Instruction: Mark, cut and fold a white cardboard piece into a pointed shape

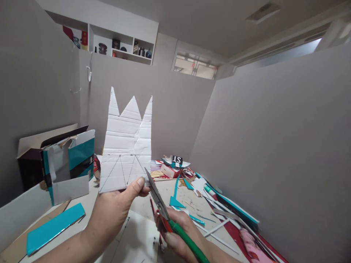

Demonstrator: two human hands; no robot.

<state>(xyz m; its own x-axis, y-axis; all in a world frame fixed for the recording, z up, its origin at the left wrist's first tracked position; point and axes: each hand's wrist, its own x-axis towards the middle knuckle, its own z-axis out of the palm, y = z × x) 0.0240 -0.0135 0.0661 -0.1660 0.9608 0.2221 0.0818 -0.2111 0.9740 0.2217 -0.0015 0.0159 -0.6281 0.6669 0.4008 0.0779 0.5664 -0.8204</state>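
My left hand (pixel 117 208) grips the bottom edge of a white cardboard piece (pixel 124 135), thumb in front. The piece stands upright, with three pointed peaks along its top and pencil or pen lines forming triangles on its lower part. In my right hand (pixel 182 232) are scissors (pixel 189 241) with green and red on their handles. Their blades point up and left, with the tips at the lower right part of the cardboard, close to my left fingertips. Whether the blades are slightly parted is hard to tell.
Cut cardboard boxes (pixel 82 157) stand at the left, near a flat teal piece (pixel 56 228). Scraps and strips (pixel 200 186) lie piled along the table's back and right side. A marked white sheet (pixel 137 233) lies below my hands. Grey partitions (pixel 274 146) surround the table.
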